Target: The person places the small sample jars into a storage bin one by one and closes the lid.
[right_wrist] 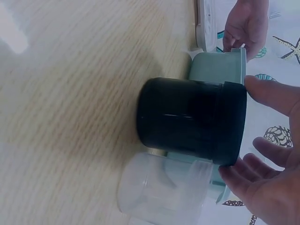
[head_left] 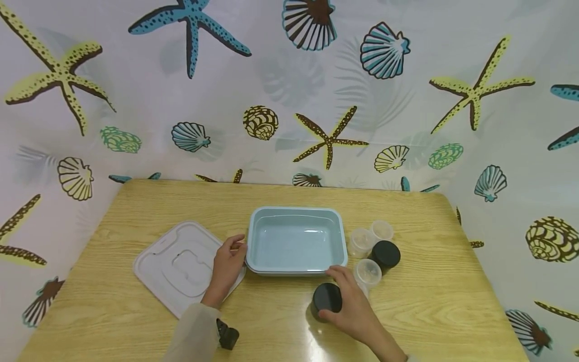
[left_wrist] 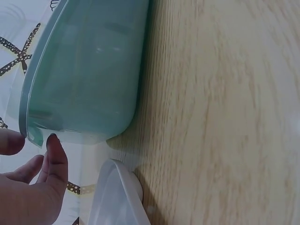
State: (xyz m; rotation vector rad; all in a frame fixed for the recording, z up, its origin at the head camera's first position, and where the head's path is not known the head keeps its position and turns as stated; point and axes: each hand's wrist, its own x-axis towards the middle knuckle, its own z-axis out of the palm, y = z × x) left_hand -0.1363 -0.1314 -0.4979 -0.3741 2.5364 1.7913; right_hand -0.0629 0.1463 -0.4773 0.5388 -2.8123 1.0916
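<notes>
A light blue rectangular tub (head_left: 296, 244) stands in the middle of the table, its inside bare. At its left end my left hand (head_left: 228, 264) pinches the rim, thumb above and a finger below, as the left wrist view shows. My right hand (head_left: 352, 306) holds a black jar (head_left: 327, 297) in front of the tub's right corner. In the right wrist view the thumb and fingers span the lid of that black jar (right_wrist: 192, 122), which stands upright. A clear jar (right_wrist: 161, 187) is close beside it.
A whitish lid (head_left: 156, 261) lies flat left of the tub, partly under my left forearm. To the right stand another black jar (head_left: 386, 253) and several clear jars (head_left: 368, 271). Patterned cloth (head_left: 271, 90) hangs behind the wooden table (head_left: 434, 301).
</notes>
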